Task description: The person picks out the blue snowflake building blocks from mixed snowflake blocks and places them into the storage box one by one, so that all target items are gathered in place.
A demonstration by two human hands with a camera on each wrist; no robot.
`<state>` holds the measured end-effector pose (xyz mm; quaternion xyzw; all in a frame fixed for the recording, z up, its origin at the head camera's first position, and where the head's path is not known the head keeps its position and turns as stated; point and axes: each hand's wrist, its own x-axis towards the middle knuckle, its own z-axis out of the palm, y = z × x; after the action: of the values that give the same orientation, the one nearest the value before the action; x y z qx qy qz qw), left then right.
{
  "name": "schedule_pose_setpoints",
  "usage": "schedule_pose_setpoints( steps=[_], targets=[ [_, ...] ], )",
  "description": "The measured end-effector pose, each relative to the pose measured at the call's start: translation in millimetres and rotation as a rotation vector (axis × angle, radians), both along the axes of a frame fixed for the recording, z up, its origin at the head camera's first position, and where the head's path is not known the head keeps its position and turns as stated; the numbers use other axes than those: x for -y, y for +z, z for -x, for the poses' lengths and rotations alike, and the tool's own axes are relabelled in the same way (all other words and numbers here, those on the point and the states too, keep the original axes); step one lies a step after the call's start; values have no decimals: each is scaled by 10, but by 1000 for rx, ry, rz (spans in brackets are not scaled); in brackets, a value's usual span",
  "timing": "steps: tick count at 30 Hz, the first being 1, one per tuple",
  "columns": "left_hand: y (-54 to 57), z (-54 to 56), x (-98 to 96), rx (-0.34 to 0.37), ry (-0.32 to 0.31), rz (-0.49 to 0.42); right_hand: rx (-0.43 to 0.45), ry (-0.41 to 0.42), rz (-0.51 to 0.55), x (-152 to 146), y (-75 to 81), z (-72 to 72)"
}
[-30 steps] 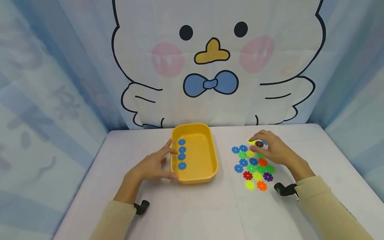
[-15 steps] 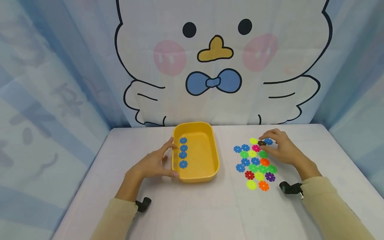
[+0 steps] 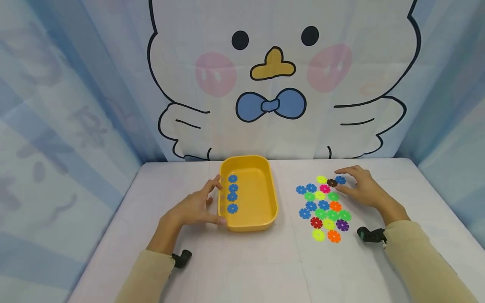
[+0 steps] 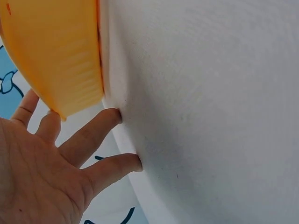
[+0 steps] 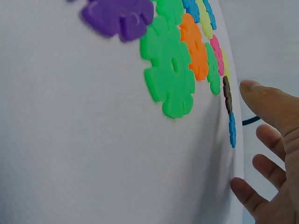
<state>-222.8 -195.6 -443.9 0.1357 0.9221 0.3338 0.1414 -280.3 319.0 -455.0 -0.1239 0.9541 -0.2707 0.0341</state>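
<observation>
At the left wall of a yellow tray (image 3: 261,193), my left hand (image 3: 192,208) touches the rim with its index finger and thumb. The left wrist view shows that hand's (image 4: 51,163) fingers spread, with two fingertips resting on the white table. Several blue snowflake discs (image 3: 233,197) lie in a column inside the tray. On the right, my right hand (image 3: 363,187) hovers by a blue snowflake disc (image 3: 340,180) and a brown snowflake disc (image 3: 331,183). Nothing is between its thumb and fingers; in the right wrist view both discs, blue (image 5: 232,130) and brown (image 5: 227,94), lie flat.
More snowflake discs lie in a loose group on the right: green (image 3: 332,215), orange (image 3: 334,236), purple (image 3: 342,225), red (image 3: 316,222), yellow (image 3: 318,235), pink (image 3: 324,189) and blue. A printed curtain (image 3: 273,139) stands behind the white table (image 3: 257,269).
My right hand has moved rightward from the yellow and brown discs to the blue disc at the far edge of the group. My left hand stays at the tray.
</observation>
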Motion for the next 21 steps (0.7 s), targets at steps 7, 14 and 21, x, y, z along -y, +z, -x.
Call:
schedule_pose_setpoints(
  steps=[7, 14, 21],
  targets=[
    [1, 0, -6, 4, 17, 26, 29, -9, -19, -34, -14, 40],
    [8, -6, 3, 1, 13, 13, 58, -5, -23, -42, -50, 53],
    [7, -5, -6, 6, 18, 7, 43, -12, -41, -70, -101, 49]
  ],
)
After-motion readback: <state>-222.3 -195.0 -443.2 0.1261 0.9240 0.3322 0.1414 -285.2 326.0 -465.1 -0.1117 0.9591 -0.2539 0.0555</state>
